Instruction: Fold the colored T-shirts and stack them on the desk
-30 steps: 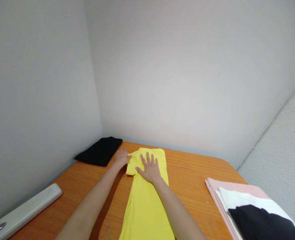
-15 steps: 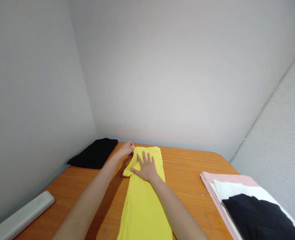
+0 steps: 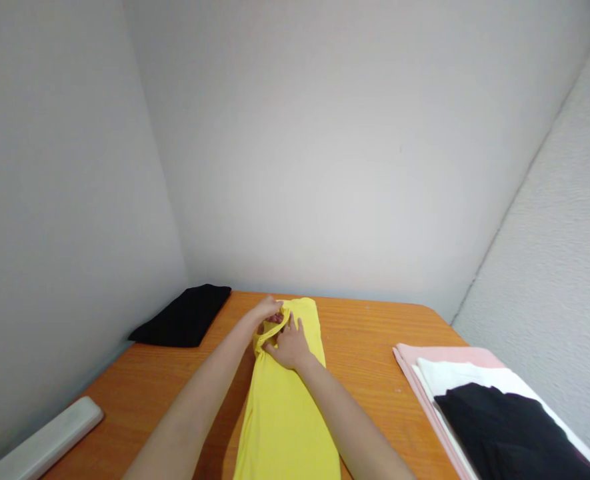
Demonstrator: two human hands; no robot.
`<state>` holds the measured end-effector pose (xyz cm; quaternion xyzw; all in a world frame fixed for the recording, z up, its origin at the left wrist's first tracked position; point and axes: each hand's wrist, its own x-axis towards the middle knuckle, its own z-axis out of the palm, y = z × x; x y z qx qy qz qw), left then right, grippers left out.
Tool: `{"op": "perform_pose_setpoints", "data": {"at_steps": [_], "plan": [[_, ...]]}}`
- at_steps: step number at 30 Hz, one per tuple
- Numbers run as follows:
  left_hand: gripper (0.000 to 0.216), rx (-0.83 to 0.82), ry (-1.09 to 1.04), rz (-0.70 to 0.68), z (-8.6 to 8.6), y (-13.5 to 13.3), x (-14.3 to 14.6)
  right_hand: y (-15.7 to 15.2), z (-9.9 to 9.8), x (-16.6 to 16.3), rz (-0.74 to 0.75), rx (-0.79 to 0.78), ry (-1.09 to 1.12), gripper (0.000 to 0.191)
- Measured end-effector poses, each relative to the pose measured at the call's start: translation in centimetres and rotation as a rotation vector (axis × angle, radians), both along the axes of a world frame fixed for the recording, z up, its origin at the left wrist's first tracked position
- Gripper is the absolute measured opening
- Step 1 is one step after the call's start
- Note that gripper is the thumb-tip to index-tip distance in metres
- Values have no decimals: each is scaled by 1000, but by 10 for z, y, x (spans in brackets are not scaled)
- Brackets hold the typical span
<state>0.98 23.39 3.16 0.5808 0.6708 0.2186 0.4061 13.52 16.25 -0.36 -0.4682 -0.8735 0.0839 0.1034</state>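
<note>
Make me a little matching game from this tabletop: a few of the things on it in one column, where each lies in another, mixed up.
Things:
1. yellow garment
2. black folded cloth
3. stack of pink, white and black clothes
4. grey-white bar

Places:
A. near left edge of table
B. far left corner by the wall
C. under both hands, centre
D. right side of table

Pairs: 1-C, 2-B, 3-D, 4-A

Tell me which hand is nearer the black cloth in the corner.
Left. The left hand pinches the yellow garment's edge, on the side toward the black cloth; the right hand lies on the garment, farther away.
</note>
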Motion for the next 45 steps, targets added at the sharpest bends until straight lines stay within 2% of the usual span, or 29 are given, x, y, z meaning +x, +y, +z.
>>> {"op": "perform_pose_setpoints", "data": {"at_steps": [3, 7, 11, 13, 16, 18, 20, 24, 26, 29, 32, 36, 40, 45], "plan": [[29, 53, -62, -53, -2, -9, -10, -14, 3, 7, 4, -24, -5, 72], [12, 176, -104, -134, -9, -22, -19, -63, 6, 24, 81, -84, 5, 72], [23, 348, -60, -220, -22, -45, -17, -115, 20, 41, 284, -158, 55, 75], [27, 430, 2, -273, -29, -62, -13, -119, 35, 46, 350, -218, 94, 63], [34, 513, 115, -363, -36, -90, -4, -90, 61, 42, 255, -173, 184, 35], [40, 547, 187, -400, -37, -106, 4, -56, 72, 33, 114, -33, 235, 29], [43, 572, 252, -408, -35, -117, 10, -20, 74, 20, 11, 61, 237, 26], [40, 602, 352, -402, -25, -135, 16, 26, 54, -12, -88, 120, 195, 25], [39, 624, 397, -382, -21, -146, 13, 38, 43, -26, -126, 148, 170, 26], [33, 643, 512, -268, -18, -162, 3, 49, 30, -40, -163, 190, 143, 29], [22, 581, 605, -177, -18, -169, -7, 58, 23, -46, -160, 212, 121, 26], [14, 533, 622, -222, -16, -166, -10, 71, 15, -49, -144, 200, 103, 17], [18, 524, 649, -276, -16, -169, -4, 84, 6, -48, -194, 197, 106, 23], [24, 497, 786, -366, -16, -177, 1, 95, -2, -49, -239, 209, 127, 27]]}}
